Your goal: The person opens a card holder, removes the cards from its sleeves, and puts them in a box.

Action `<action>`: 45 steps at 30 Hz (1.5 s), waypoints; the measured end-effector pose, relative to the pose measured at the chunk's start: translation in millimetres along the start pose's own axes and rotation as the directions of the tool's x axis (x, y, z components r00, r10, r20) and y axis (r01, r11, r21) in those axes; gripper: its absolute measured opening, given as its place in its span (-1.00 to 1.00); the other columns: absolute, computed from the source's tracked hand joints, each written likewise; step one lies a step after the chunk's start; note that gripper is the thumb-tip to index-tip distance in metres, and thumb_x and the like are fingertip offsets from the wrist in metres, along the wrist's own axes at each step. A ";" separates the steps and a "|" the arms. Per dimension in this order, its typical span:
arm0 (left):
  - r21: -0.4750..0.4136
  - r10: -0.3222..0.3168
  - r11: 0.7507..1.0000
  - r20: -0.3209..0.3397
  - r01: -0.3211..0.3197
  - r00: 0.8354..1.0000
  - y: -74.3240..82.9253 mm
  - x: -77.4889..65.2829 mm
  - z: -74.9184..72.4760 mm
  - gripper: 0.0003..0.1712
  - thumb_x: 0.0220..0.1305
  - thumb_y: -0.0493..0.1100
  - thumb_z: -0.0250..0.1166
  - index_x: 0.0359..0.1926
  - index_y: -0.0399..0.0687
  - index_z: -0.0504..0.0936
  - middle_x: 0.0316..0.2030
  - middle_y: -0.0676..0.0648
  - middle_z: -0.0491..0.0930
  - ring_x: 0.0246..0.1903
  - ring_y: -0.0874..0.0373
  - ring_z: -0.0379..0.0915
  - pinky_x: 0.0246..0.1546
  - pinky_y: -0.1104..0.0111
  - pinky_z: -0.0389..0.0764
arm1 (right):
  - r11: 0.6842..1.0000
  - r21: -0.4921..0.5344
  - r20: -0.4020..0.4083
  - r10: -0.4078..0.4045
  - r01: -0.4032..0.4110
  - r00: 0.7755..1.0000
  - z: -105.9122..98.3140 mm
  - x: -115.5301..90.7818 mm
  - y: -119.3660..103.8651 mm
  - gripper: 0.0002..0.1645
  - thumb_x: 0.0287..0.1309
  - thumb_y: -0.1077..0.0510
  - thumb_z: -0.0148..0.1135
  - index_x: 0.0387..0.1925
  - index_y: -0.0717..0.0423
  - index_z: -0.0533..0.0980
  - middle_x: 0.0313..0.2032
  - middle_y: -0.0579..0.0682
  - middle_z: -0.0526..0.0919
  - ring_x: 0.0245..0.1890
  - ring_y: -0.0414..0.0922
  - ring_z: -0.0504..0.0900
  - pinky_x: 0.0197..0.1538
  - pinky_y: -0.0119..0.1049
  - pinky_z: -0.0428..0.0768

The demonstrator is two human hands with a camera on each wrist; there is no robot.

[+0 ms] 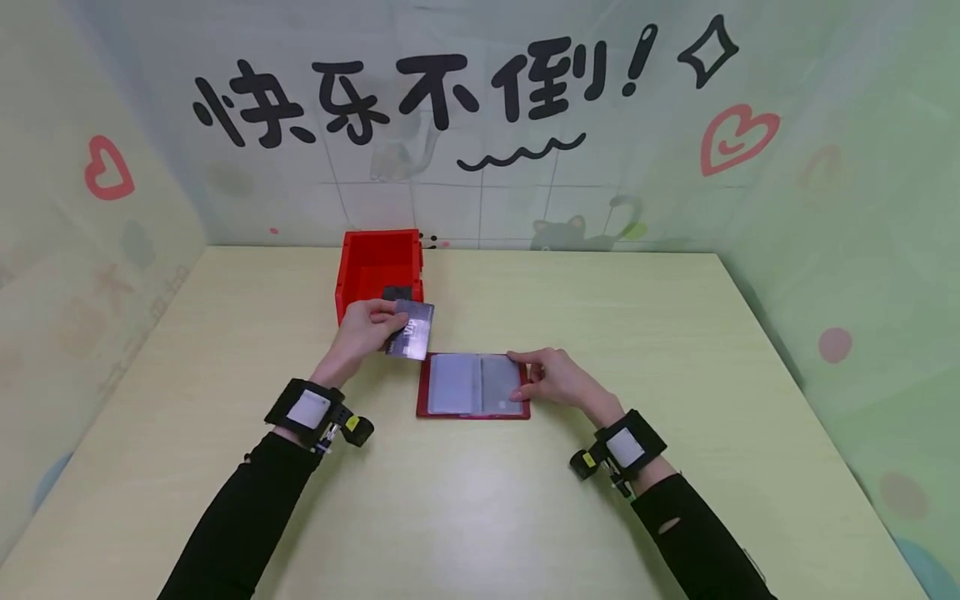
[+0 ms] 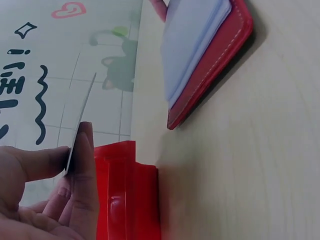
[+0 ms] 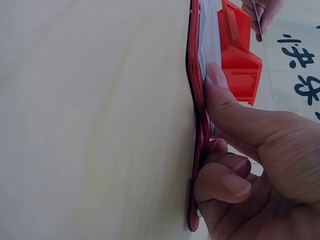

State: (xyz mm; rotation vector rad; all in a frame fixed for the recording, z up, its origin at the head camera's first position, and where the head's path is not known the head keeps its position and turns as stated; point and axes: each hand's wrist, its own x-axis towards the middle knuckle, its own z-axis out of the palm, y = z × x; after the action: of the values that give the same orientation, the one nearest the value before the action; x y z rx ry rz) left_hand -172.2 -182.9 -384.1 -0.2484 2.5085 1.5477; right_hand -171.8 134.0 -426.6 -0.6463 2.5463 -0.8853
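My left hand point(image 1: 363, 328) pinches a dark bluish-purple card point(image 1: 417, 332) with pale lettering between thumb and fingers. In the left wrist view the card point(image 2: 84, 110) is seen nearly edge-on, raised above the table. A red card holder point(image 1: 423, 390) lies spread open on the table, with clear plastic sleeves point(image 1: 454, 383) inside. My right hand point(image 1: 564, 382) holds its right side, index finger at the top edge and thumb on the sleeves. In the right wrist view the thumb point(image 3: 218, 82) presses the sleeves while the other fingers curl beside the red cover point(image 3: 199, 135).
Behind my left hand stands a red plastic bin point(image 1: 381, 257), its front partly hidden by the hand. A dark flat item point(image 1: 397, 292) shows at its near end. A printed curtain point(image 1: 480, 208) hangs along the far edge of the pale wooden table point(image 1: 615, 308).
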 end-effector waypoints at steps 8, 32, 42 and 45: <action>-0.086 -0.030 0.996 -0.070 0.024 0.997 2.2 11.4 -19.6 -0.39 0.49 -0.09 0.16 0.45 -0.22 0.31 0.31 -0.30 0.45 0.19 -0.10 0.46 0.04 0.42 0.59 | 1.000 0.014 0.005 -0.002 0.002 1.000 0.0 -0.4 -1.0 -0.16 0.06 0.10 0.52 0.37 0.16 0.42 -0.52 -0.06 0.39 -0.47 -0.19 0.35 -0.43 -0.45 0.25; -0.052 -0.019 0.999 -0.256 0.006 0.966 10.1 46.7 -4.5 -0.37 0.46 -0.31 0.06 0.51 -0.16 0.22 0.31 -0.34 0.41 0.26 -0.19 0.35 0.32 0.05 0.50 | 0.999 0.040 0.017 0.018 -0.018 1.000 -1.8 -2.5 -0.5 -0.17 0.08 0.12 0.51 0.37 0.15 0.42 -0.50 -0.05 0.41 -0.45 -0.18 0.37 -0.43 -0.45 0.28; 0.200 0.119 0.978 -0.322 -0.056 0.939 6.0 53.6 11.3 -0.51 0.38 -0.33 0.17 0.30 -0.32 0.39 0.05 -0.40 0.61 0.00 -0.25 0.53 0.10 -0.03 0.63 | 1.000 0.023 0.009 0.010 -0.011 1.000 -1.1 -2.0 -0.1 -0.15 0.05 0.10 0.53 0.37 0.16 0.42 -0.52 -0.05 0.41 -0.48 -0.20 0.35 -0.43 -0.45 0.27; 0.245 0.139 0.968 -0.328 -0.058 0.934 5.3 55.1 12.1 -0.61 0.38 -0.32 0.19 0.19 -0.35 0.52 0.04 -0.39 0.63 -0.01 -0.26 0.52 0.09 -0.03 0.60 | 1.000 0.010 0.003 0.003 -0.003 1.000 -0.8 -1.2 0.7 -0.15 0.05 0.09 0.53 0.37 0.16 0.42 -0.52 -0.06 0.41 -0.48 -0.20 0.36 -0.43 -0.45 0.27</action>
State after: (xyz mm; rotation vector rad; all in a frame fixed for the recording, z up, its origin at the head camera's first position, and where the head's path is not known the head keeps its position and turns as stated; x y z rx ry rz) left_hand -226.0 -172.3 -398.1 -0.3927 2.9867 1.3208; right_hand -171.4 135.6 -426.2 -0.6407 2.5382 -0.8945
